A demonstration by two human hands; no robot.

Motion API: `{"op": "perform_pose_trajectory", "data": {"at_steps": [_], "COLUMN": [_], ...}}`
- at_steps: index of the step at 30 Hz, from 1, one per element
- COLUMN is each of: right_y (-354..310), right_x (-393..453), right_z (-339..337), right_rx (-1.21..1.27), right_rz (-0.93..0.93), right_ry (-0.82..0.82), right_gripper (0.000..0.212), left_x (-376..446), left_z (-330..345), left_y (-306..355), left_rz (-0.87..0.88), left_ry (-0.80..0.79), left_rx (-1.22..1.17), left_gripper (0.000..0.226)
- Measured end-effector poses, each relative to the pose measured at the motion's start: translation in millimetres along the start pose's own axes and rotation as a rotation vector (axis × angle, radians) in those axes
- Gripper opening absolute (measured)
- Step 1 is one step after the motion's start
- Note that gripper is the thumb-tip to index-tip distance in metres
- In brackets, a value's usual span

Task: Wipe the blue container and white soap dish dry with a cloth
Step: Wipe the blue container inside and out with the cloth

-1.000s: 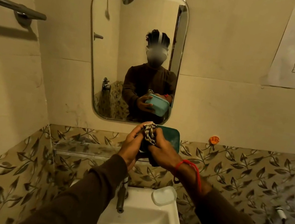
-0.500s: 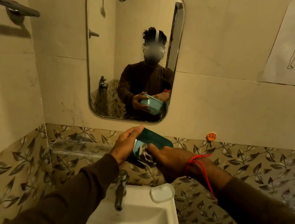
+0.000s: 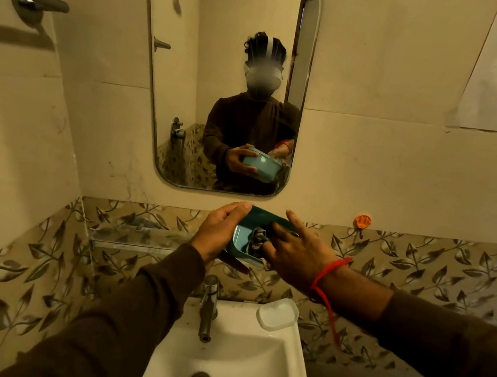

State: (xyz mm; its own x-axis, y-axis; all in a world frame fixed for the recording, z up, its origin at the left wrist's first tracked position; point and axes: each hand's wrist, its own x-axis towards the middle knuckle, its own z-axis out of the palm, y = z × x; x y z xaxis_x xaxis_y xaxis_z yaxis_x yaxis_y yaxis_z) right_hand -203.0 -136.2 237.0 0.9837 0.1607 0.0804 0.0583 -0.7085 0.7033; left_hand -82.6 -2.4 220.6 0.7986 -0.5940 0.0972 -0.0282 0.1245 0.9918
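The blue container, likely light, stiff, wet-slick plastic best gripped by its rim, is held above the sink at the left hand's three o'clock, while the right hand presses a patterned cloth inside (white soap dish waits at five o'clock).

Left hand curled in a grip, right hand fingers spread downward.

Teal-blue container, white soap dish, red wrist thread, leaf-patterned tiles, brown sleeves
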Motion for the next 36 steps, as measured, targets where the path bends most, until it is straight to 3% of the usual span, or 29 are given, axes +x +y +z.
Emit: {"op": "perform_pose_trajectory", "data": {"at_steps": [5, 9, 15, 18, 22, 25, 27, 29, 33, 36], "right_y": [-20, -30, -26, -25, -22, -22, -26, -31, -30, -29], "right_x": [-2, -8, 10, 7, -6, -7, -5, -3, 5, 15], "right_z": [-10, -20, -48, -50, -38, -26, -19, -15, -18, -27], "right_rx": [0.240, 0.502, 1.216, 1.429, 1.392, 1.221, 1.045, 1.034, 1.247, 1.489], "right_rz": [0.002, 0.139, 0.405, 0.354, 0.098, -0.005, 0.037, 0.112, 0.348, 0.445], "right_ry": [-0.037, 0.039, 0.145, 0.090, -0.045, -0.014, 0.107, 0.227, 0.410, 0.403], "right_gripper": [0.049, 0.033, 0.032, 0.032, 0.044, 0.061, 0.060, 0.056, 0.045, 0.040], "left_x": [-3, -3, -3, -3, -3, -4, -4, -4, -16, -22], "left_z": [6, 10, 18, 10, -8, -9, -8, -7, 9, 31], "left_y": [-9, -11, -8, -2, -2, -5, -8, -13, -28, -32], "left_rz": [0.050, 0.055, -0.005, -0.077, -0.244, -0.263, -0.239, -0.213, -0.153, -0.126], "left_ry": [0.055, 0.074, 0.073, 0.046, -0.059, -0.059, -0.073, -0.074, -0.073, -0.059], "left_rx": [0.072, 0.069, -0.070, 0.011, 0.040, -0.001, -0.045, -0.146, -0.400, -0.569], "left_gripper": [0.028, 0.020, 0.022, 0.025, 0.052, 0.060, 0.061, 0.065, 0.078, 0.077]}}
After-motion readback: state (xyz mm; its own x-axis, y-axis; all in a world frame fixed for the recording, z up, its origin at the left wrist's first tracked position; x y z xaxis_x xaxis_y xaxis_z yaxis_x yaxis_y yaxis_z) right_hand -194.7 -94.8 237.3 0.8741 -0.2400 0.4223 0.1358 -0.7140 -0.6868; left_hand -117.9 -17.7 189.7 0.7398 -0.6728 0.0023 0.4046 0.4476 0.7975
